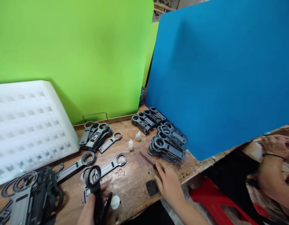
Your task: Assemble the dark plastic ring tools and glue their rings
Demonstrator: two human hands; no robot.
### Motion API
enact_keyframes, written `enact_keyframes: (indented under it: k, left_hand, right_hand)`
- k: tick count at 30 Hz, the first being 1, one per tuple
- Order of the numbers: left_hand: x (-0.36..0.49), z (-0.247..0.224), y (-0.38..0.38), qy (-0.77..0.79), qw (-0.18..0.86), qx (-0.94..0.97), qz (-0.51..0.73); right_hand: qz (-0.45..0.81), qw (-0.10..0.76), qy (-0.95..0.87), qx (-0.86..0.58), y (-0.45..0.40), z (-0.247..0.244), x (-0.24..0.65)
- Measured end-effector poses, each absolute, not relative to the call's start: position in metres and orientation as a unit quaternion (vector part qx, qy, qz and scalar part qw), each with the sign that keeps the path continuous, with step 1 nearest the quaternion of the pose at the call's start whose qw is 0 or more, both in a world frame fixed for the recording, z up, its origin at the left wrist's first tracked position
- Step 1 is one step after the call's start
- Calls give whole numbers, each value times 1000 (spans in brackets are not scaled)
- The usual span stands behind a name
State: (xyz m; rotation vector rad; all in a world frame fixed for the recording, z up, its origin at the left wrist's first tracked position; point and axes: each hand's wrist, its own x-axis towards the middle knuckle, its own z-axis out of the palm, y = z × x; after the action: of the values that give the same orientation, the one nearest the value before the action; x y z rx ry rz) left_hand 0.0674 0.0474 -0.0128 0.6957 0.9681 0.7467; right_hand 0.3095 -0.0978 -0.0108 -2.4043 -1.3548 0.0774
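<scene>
Head view of a wooden workbench (132, 181) backed by a green screen (71, 47) and a blue screen (219, 68). At 7 o'clock in the frame, the left hand (89, 209) is closed around the shank of a black plastic ring-ended part (95, 190), holding it upright with its ring uppermost; a second, grey piece appears to lie just behind it, though the overlap makes this uncertain. The right hand (169, 184), at 5 o'clock, rests flat on the bench with fingers loosely spread and holding nothing; its fingertips lie near a thin brown stick (146, 158) and just beside a small black square pad (151, 187). A white cap (115, 202) sits close to the left hand.

The held part looks light, thin and stiff, a moulded strip likely to flex slightly and to be smooth to the touch; the flat shank below the ring seems the surest place to grasp, the open ring being the weaker section.

Stacks of like parts lie at 9 o'clock (29, 193), 11 o'clock (96, 134) and 1 o'clock (166, 142). Two small white dropper bottles (130, 144) stand between the stacks. A white compartmented tray (27, 125) leans at the far left. Another person's forearm (271, 168) shows at 3 o'clock.
</scene>
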Motion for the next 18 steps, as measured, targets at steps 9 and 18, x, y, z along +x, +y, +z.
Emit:
enact_keyframes:
  k: [9,18]
  left_hand:
    - [84,-5,19,470,751,352,303]
    - [62,-17,45,458,757,385,263]
  right_hand:
    - [112,339,-706,-612,-51,-26,202]
    - [30,313,-773,-550,-55,-43,205]
